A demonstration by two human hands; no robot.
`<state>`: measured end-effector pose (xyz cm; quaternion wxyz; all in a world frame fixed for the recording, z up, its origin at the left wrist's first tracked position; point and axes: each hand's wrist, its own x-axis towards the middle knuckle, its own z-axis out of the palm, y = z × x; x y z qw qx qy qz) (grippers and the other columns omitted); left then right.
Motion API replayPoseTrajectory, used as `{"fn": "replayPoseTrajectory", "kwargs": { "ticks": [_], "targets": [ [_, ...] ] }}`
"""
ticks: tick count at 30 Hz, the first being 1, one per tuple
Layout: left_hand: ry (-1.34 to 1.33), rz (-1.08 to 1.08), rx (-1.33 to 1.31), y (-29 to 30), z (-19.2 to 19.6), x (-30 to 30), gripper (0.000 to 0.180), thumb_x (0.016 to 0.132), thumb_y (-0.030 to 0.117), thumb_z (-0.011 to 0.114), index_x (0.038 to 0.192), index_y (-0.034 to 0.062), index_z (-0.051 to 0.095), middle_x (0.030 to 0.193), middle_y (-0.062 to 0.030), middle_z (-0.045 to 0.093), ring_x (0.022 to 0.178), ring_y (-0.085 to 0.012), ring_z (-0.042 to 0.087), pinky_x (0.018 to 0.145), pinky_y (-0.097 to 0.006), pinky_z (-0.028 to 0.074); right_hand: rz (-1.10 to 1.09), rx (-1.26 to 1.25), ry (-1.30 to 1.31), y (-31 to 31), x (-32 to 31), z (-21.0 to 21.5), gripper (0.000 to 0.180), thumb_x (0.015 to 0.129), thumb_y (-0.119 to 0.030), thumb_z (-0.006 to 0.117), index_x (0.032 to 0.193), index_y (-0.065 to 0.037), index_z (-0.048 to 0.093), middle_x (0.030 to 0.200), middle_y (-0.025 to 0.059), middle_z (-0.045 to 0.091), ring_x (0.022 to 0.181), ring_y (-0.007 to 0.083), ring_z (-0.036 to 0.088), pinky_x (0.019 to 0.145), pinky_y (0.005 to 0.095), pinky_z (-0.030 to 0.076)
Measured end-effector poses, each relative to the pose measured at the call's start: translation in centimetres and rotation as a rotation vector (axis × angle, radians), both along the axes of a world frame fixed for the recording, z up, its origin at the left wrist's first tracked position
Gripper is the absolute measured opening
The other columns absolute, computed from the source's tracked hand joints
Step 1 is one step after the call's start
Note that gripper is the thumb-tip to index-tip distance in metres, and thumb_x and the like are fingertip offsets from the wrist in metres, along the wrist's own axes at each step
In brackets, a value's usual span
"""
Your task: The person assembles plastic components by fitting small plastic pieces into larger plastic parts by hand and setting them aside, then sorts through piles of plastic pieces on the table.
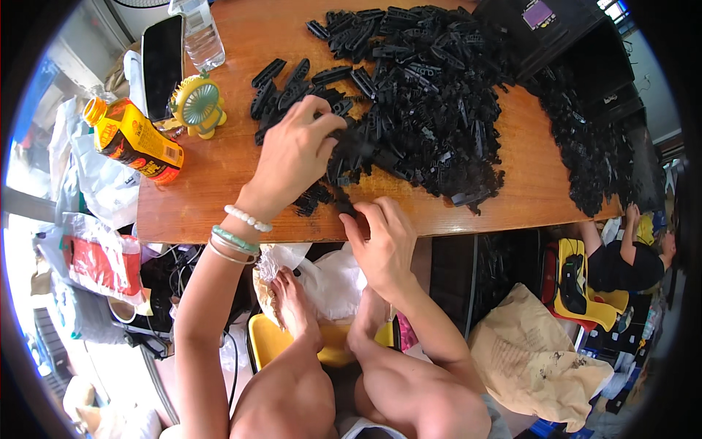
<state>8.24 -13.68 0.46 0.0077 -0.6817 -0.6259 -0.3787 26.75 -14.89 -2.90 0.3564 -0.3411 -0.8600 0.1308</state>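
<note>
While pale plastic bags [110, 194] crowd the far left beside the desk [179, 208], a yellow bottle [139, 143] with an orange cap stands near the desk's left edge, followed by a dark-screened phone [162, 69], a small yellow-and-green fan [199, 106] and a clear bottle [201, 36]. Next comes the left hand [296, 143], reaching over the desk with bracelets [247, 219] at its wrist; its fingers are bent close to a blurred dark piece, and I cannot tell whether they grip it. Just past and around it lie long black parts [292, 91], narrow, tapering and hollow, with slots along their sides and a dull plastic sheen. Below them, by the desk's front edge, the right hand [380, 241] pinches a slim black piece [344, 205] between thumb and fingers, its details too blurred to make out. To the right and behind spreads the main heap [439, 110], where similar long pieces lie tangled at the back and smaller, irregular ones toward the front, all matt black with a few greyish glints. Farther right, a crumpled brown paper bag [534, 355] sits below the desk's level, a second heap [589, 150] of black pieces covers the desk's right end, and beyond it a yellow chair [603, 311] stands near another person [629, 263] in dark clothing.
</note>
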Motion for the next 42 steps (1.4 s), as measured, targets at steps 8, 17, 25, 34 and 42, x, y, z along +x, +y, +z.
{"fn": "replayPoseTrajectory", "kwargs": {
  "ticks": [8,17,25,34,42],
  "targets": [
    [-0.737,0.102,-0.049,-7.0,0.4,1.8,0.025,0.08,-0.007,0.06,0.104,-0.0018,0.055,0.091,-0.0051,0.061,0.079,-0.0084,0.057,0.07,-0.022,0.046,0.029,0.089,0.157,0.2,1.4,-1.8,0.027,0.072,0.006,0.067,0.098,0.001,0.062,0.084,0.0109,0.057,0.073,0.0277,0.055,0.061,0.037,0.045],
    [-1.173,-0.006,-0.42,-11.0,0.9,4.8,0.029,0.078,-0.008,0.066,0.105,-0.0045,0.058,0.086,-0.0065,0.062,0.068,-0.0089,0.059,0.056,-0.019,0.05,0.234,-0.362,0.433,-0.5,2.6,3.2,0.02,0.07,0.003,0.072,0.089,0.0,0.066,0.081,0.0091,0.06,0.072,0.0238,0.056,0.062,0.0314,0.045],
    [-1.322,-0.065,-0.574,-11.1,2.2,5.0,0.028,0.083,0.0,0.064,0.11,-0.0042,0.057,0.088,-0.0096,0.065,0.075,-0.0129,0.066,0.063,-0.022,0.053,0.263,0.054,0.163,-0.8,2.5,3.4,0.026,0.064,-0.002,0.074,0.088,-0.003,0.065,0.083,0.0059,0.057,0.075,0.0245,0.053,0.063,0.0342,0.042],
    [-1.197,-0.082,-0.459,-11.7,1.4,5.5,0.017,0.083,0.004,0.066,0.097,-0.0021,0.058,0.085,-0.0105,0.066,0.073,-0.0126,0.067,0.066,-0.024,0.054,0.318,-0.534,0.15,-1.0,3.3,4.0,0.032,0.072,-0.011,0.075,0.1,0.0,0.064,0.086,0.0098,0.061,0.076,0.0244,0.057,0.067,0.0311,0.045],
    [-0.65,-0.055,-0.388,-10.2,1.5,2.5,0.018,0.081,0.005,0.066,0.098,-0.0009,0.064,0.09,-0.0069,0.065,0.076,-0.014,0.063,0.066,-0.027,0.049,0.42,-1.004,-0.041,0.1,5.2,3.3,0.026,0.077,-0.013,0.073,0.097,0.001,0.065,0.078,0.0098,0.063,0.064,0.0167,0.057,0.059,0.0286,0.045]
  ]
}}
